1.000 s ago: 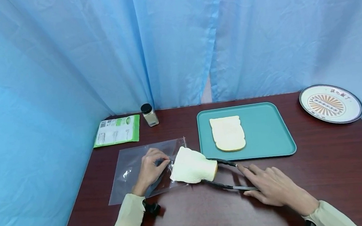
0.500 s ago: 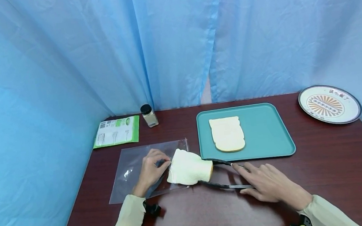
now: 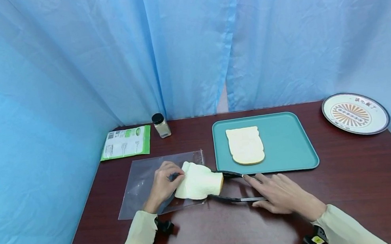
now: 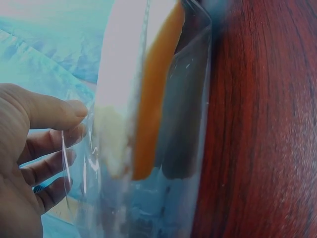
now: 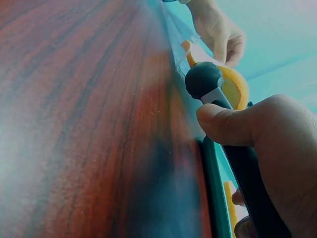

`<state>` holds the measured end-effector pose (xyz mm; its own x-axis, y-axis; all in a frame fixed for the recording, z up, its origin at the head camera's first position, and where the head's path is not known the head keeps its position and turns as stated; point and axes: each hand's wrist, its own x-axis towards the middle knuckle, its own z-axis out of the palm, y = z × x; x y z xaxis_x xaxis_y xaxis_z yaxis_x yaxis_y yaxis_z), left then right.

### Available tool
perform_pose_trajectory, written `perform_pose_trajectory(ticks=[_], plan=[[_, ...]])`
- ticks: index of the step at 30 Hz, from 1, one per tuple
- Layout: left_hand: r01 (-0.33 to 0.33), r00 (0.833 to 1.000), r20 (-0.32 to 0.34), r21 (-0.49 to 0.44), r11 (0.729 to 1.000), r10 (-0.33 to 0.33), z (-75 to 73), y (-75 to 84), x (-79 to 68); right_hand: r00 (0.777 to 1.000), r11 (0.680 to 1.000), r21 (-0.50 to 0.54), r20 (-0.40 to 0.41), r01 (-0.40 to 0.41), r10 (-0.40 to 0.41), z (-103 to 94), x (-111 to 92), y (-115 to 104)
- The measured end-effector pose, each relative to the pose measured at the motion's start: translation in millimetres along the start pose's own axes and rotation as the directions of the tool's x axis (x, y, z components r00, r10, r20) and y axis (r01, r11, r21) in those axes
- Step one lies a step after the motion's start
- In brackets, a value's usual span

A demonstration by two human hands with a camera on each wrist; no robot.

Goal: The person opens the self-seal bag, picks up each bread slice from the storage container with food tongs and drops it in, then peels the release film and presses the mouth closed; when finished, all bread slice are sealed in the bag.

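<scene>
A slice of bread (image 3: 197, 182), bent inward near its right end, is squeezed between the black tips of a pair of tongs (image 3: 235, 200). My right hand (image 3: 281, 193) grips the tongs, thumb on one arm and fingers on the other. The slice's left part lies inside a clear plastic bag (image 3: 139, 185) on the table. With thumb and fingertips, my left hand (image 3: 164, 183) pinches the bag's upper layer near its mouth. The left wrist view shows the slice's orange crust (image 4: 151, 114) through the film, beside the left fingers (image 4: 49, 161).
Behind the tongs, a teal tray (image 3: 287, 144) bears another bread slice (image 3: 246, 145). A jar with a black lid (image 3: 161, 125) and a green-and-white packet (image 3: 126, 142) stand at the back left. At the far right is a patterned plate (image 3: 355, 114). Blue curtains enclose the table.
My right hand has moved left with the tongs, carrying the bread slice farther into the bag. The left hand stays in place, pinching the film.
</scene>
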<state>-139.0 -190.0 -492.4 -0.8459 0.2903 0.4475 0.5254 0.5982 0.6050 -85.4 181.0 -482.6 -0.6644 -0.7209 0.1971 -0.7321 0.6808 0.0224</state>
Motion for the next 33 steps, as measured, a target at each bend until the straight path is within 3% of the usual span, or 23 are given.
perform_pose_trajectory(ticks=[9, 15, 23, 33], plan=[[-0.006, 1.0, 0.007, 0.009, 1.0, 0.006, -0.6, -0.4, 0.3, 0.998, 1.0, 0.003, 0.057, 0.008, -0.008, -3.3, 10, 1], [0.003, 1.0, 0.025, 0.012, 1.0, -0.003, -1.3, -0.8, 0.7, 0.998, 0.999, -0.008, 0.047, 0.038, -0.037, -3.4, 16, 3], [-0.04, 0.999, -0.003, -0.002, 0.999, 0.04, -1.1, -0.9, 1.1, 0.998, 0.999, -0.012, 0.038, 0.051, -0.051, -1.5, 22, 6], [-0.098, 0.994, -0.04, -0.003, 0.995, 0.098, -2.0, 1.1, 3.2, 0.996, 0.999, 0.007, 0.083, 0.038, -0.038, -0.4, 26, 4]])
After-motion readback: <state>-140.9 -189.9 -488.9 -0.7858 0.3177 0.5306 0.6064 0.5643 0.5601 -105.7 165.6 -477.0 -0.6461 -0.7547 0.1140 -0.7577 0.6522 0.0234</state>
